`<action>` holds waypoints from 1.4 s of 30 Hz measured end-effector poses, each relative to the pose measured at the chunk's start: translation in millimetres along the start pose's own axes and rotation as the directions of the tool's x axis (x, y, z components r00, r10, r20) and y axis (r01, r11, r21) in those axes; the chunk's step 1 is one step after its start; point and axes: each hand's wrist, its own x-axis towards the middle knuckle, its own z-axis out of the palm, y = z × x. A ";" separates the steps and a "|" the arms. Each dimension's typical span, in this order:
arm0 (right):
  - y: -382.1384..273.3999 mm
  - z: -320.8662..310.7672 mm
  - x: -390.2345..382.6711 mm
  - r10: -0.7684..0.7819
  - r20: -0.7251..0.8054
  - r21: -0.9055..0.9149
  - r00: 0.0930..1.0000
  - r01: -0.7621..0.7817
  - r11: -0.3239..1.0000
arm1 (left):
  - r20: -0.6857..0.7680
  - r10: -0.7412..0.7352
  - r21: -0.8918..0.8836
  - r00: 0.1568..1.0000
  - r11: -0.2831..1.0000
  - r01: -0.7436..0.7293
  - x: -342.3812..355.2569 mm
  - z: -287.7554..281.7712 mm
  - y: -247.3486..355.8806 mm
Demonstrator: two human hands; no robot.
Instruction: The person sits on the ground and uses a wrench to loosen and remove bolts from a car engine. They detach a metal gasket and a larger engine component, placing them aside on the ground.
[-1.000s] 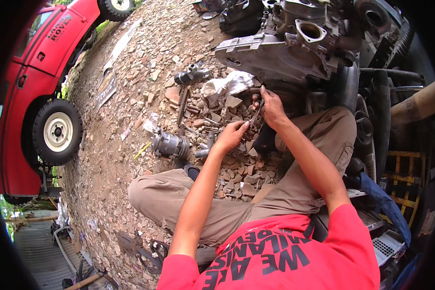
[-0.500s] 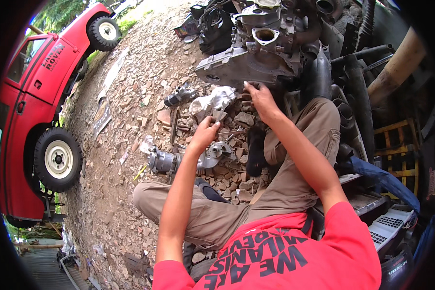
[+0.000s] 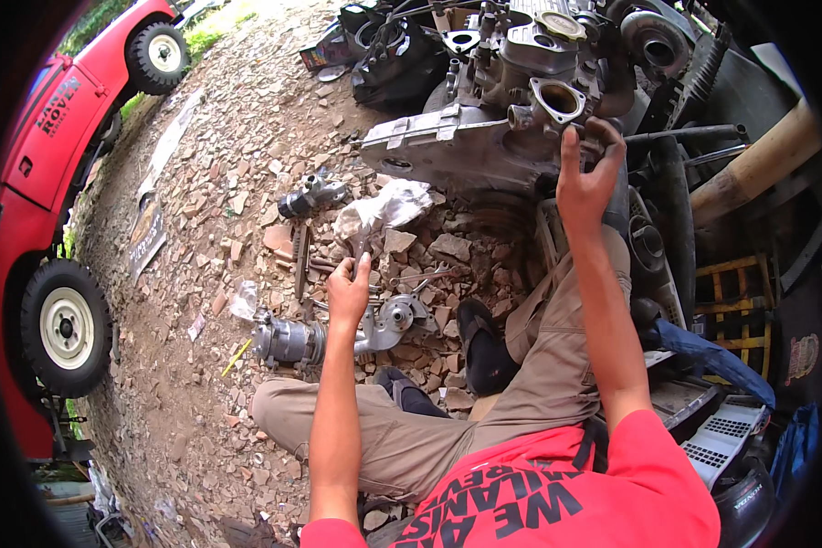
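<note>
Your right hand, thumb and forefinger parted, meets the engine at one o'clock; your left hand, fingers curled, any grip impossible to tell from here, sits at ten o'clock from a metal housing.

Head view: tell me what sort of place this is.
Probably an outdoor, makeshift vehicle-repair spot: a bulky engine and a loose cylindrical metal part sit on stony ground, with a red vehicle nearby.
</note>
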 end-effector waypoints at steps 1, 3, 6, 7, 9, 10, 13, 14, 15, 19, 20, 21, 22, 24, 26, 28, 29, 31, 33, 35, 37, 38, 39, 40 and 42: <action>-6.8 9.0 26.2 -0.027 0.042 -0.089 0.999 0.030 0.996 | 0.006 0.030 0.012 1.000 0.999 -0.030 4.5 -0.1 5.0; -19.6 17.1 62.9 -0.062 0.139 -0.282 0.988 0.100 0.954 | 0.037 0.081 0.025 0.996 0.996 -0.082 4.1 7.6 9.7; -7.6 29.9 71.6 0.105 0.306 -0.329 0.946 0.001 0.944 | 0.039 0.130 0.078 0.991 0.988 -0.133 7.4 14.9 21.9; -5.5 30.8 68.7 0.072 0.307 -0.324 0.949 0.033 0.945 | 0.060 0.116 0.135 0.991 0.983 -0.123 8.6 14.3 27.7; -3.4 30.2 63.5 0.007 0.309 -0.317 0.951 0.096 0.944 | 0.078 0.136 0.127 0.988 0.981 -0.145 14.7 17.8 40.7; -9.1 32.8 65.5 0.027 0.324 -0.339 0.946 0.090 0.936 | 0.080 0.165 0.128 0.983 0.976 -0.175 18.2 18.0 43.8; -15.3 28.6 74.4 0.085 0.395 -0.357 0.915 0.067 0.932 | 0.134 0.174 0.133 0.976 0.972 -0.191 27.2 25.7 53.2; -17.3 29.4 76.4 0.124 0.410 -0.385 0.903 0.048 0.922 | 0.138 0.195 0.112 0.971 0.971 -0.211 27.4 28.2 60.9; -20.8 30.0 77.6 0.161 0.425 -0.412 0.891 0.032 0.910 | 0.140 0.217 0.090 0.966 0.969 -0.230 30.3 30.4 66.0; -31.1 29.2 73.6 0.183 0.365 -0.657 0.913 0.113 0.745 | 0.149 0.349 0.040 0.925 0.933 -0.359 47.2 55.5 85.9; -29.7 37.2 68.5 0.174 0.345 -0.676 0.922 0.115 0.728 | 0.150 0.351 0.026 0.924 0.933 -0.359 50.4 57.3 92.3; -29.4 43.2 64.1 0.164 0.320 -0.651 0.933 0.090 0.754 | 0.171 0.335 0.002 0.927 0.940 -0.340 54.2 59.2 97.7; -28.1 48.2 60.6 0.154 0.293 -0.625 0.944 0.068 0.777 | 0.196 0.314 -0.021 0.929 0.948 -0.316 56.9 61.2 104.0; -24.9 52.4 57.6 0.100 0.229 -0.579 0.968 0.053 0.814 | 0.228 0.307 -0.101 0.924 0.951 -0.291 60.2 70.0 113.7; -25.1 57.8 55.6 0.080 0.163 -0.537 0.983 0.021 0.843 | 0.246 0.348 -0.173 0.905 0.934 -0.312 63.6 78.9 117.6; -23.8 61.1 55.5 0.075 0.109 -0.493 0.991 -0.012 0.870 | 0.269 0.401 -0.248 0.876 0.908 -0.339 68.9 85.5 121.3; -23.8 62.5 54.9 0.103 0.087 -0.490 0.991 -0.048 0.870 | 0.275 0.420 -0.292 0.865 0.893 -0.342 72.1 89.6 120.6; -25.1 66.8 54.0 0.158 0.048 -0.477 0.986 -0.116 0.871 | 0.256 0.503 -0.339 0.826 0.847 -0.410 81.4 92.9 115.6; -21.4 69.3 54.4 0.153 0.028 -0.482 0.988 -0.120 0.868 | 0.192 0.668 -0.357 0.719 0.730 -0.583 102.6 96.1 104.4; -22.7 70.2 55.4 0.199 0.015 -0.467 0.980 -0.169 0.868 | 0.145 0.782 -0.348 0.607 0.614 -0.708 125.9 97.5 94.6; -24.7 71.5 54.9 0.218 0.010 -0.483 0.976 -0.186 0.855 | 0.095 0.820 -0.273 0.564 0.567 -0.777 141.5 95.6 90.4; -23.8 70.9 55.4 0.197 0.025 -0.506 0.980 -0.158 0.848 | 0.096 0.808 -0.256 0.581 0.584 -0.770 144.7 93.7 90.1; -22.9 70.3 55.8 0.177 0.042 -0.527 0.983 -0.129 0.840 | 0.084 0.803 -0.275 0.590 0.588 -0.761 146.6 94.5 92.1; -22.6 69.8 55.6 0.184 0.041 -0.527 0.982 -0.135 0.839 | 0.074 0.796 -0.295 0.600 0.593 -0.750 147.9 95.1 94.2; -22.1 68.7 55.4 0.197 0.042 -0.526 0.979 -0.146 0.838 | 0.076 0.791 -0.337 0.607 0.593 -0.731 148.6 97.6 95.6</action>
